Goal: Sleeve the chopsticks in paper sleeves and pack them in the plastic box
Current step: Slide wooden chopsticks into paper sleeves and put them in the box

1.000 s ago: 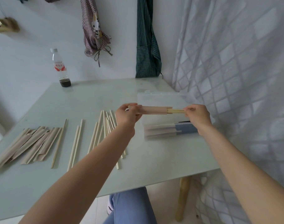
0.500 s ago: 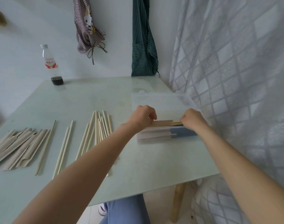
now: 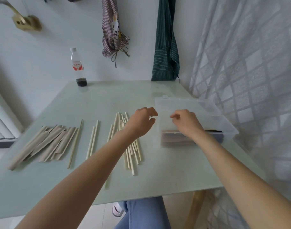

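While both hands (image 3: 141, 123) hover empty, sleeved chopsticks (image 3: 176, 138) seemingly lie boxed below.

My left hand (image 3: 142, 123) and right hand (image 3: 186, 123) hover above the surface (image 3: 158, 179), fingers loosely curled and holding nothing. The right one is over the clear plastic box (image 3: 224, 123), where sleeved chopsticks (image 3: 171, 139) lie along its near wall. Under my left wrist bare chopsticks (image 3: 131, 154) lie scattered, and the paper sleeves (image 3: 45, 142) are heaped farther left. A bottle (image 3: 77, 67) stands at the far edge.
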A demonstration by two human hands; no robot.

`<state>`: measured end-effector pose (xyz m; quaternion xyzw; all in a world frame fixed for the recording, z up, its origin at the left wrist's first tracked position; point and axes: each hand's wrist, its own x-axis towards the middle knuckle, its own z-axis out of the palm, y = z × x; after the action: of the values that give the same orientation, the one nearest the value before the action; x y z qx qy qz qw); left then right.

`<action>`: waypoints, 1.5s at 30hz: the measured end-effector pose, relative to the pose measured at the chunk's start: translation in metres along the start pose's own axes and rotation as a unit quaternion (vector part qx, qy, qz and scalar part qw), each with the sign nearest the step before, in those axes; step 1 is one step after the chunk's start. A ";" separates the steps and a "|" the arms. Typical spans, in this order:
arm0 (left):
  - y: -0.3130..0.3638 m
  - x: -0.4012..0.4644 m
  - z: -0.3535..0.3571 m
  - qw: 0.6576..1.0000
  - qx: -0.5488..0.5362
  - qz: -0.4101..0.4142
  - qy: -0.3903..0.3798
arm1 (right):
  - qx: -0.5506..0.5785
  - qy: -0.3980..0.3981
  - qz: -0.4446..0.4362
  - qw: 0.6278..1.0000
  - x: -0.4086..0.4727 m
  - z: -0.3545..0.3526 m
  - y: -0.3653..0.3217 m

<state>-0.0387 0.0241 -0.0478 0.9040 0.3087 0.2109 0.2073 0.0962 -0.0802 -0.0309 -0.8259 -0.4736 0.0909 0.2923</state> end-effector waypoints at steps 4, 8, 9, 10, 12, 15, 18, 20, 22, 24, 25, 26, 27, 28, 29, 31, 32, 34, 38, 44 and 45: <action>-0.047 -0.028 -0.035 0.995 0.024 -0.096 0.032 | 0.009 -0.011 -0.080 0.997 -0.002 0.035 -0.052; -0.104 -0.065 -0.069 0.978 0.070 -0.187 0.057 | 0.010 -0.070 -0.129 0.989 -0.003 0.079 -0.102; -0.119 -0.075 -0.076 0.973 0.078 -0.210 0.065 | 0.011 -0.087 -0.136 0.987 -0.004 0.092 -0.114; -0.132 -0.084 -0.082 0.967 0.089 -0.230 0.070 | 0.011 -0.102 -0.141 0.985 -0.004 0.103 -0.125; -0.158 -0.101 -0.094 0.954 0.119 -0.264 0.072 | 0.005 -0.130 -0.148 0.980 -0.005 0.130 -0.147; -0.189 -0.119 -0.107 0.941 0.141 -0.300 0.067 | -0.001 -0.164 -0.146 0.976 -0.007 0.165 -0.174; -0.211 -0.132 -0.116 0.932 0.163 -0.318 0.062 | -0.007 -0.187 -0.132 0.973 -0.008 0.196 -0.196; -0.225 -0.138 -0.122 0.926 0.177 -0.328 0.056 | -0.031 -0.192 -0.120 0.974 -0.008 0.214 -0.208; -0.240 -0.142 -0.126 0.925 0.173 -0.337 0.040 | -0.064 -0.190 -0.101 0.974 -0.008 0.228 -0.216; -0.252 -0.144 -0.127 0.924 0.163 -0.345 0.031 | -0.090 -0.182 -0.070 0.977 -0.006 0.236 -0.221; -0.256 -0.145 -0.126 0.923 0.163 -0.347 0.032 | -0.098 -0.177 -0.052 0.978 -0.005 0.240 -0.222; -0.259 -0.145 -0.126 0.922 0.165 -0.348 0.035 | -0.107 -0.173 -0.039 0.978 -0.004 0.242 -0.223; -0.263 -0.145 -0.125 0.921 0.164 -0.351 0.040 | -0.118 -0.170 -0.033 0.978 -0.002 0.246 -0.225; -0.263 -0.145 -0.124 0.921 0.164 -0.350 0.047 | -0.127 -0.168 -0.031 0.977 0.000 0.247 -0.224; -0.263 -0.144 -0.122 0.921 0.164 -0.349 0.054 | -0.135 -0.169 -0.034 0.976 0.001 0.247 -0.224; -0.265 -0.142 -0.122 0.922 0.148 -0.351 0.070 | -0.144 -0.176 -0.040 0.973 0.004 0.246 -0.226; -0.267 -0.141 -0.122 0.922 0.134 -0.354 0.079 | -0.142 -0.181 -0.034 0.973 0.004 0.244 -0.227; -0.267 -0.141 -0.123 0.921 0.095 -0.363 0.105 | -0.136 -0.193 -0.025 0.971 0.004 0.239 -0.229; -0.251 -0.145 -0.131 0.918 0.004 -0.347 0.191 | 0.007 -0.213 0.040 0.976 0.006 0.233 -0.227; -0.240 -0.141 -0.145 0.804 -0.434 -0.338 0.228 | 0.217 -0.188 0.033 0.957 0.013 0.212 -0.218; -0.236 -0.138 -0.146 0.760 -0.515 -0.334 0.213 | 0.227 -0.176 0.022 0.958 0.013 0.209 -0.217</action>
<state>-0.3236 0.1408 -0.0815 0.4322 0.4721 0.4425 0.6280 -0.1441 0.0961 -0.0753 -0.7190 -0.4664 0.3459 0.3819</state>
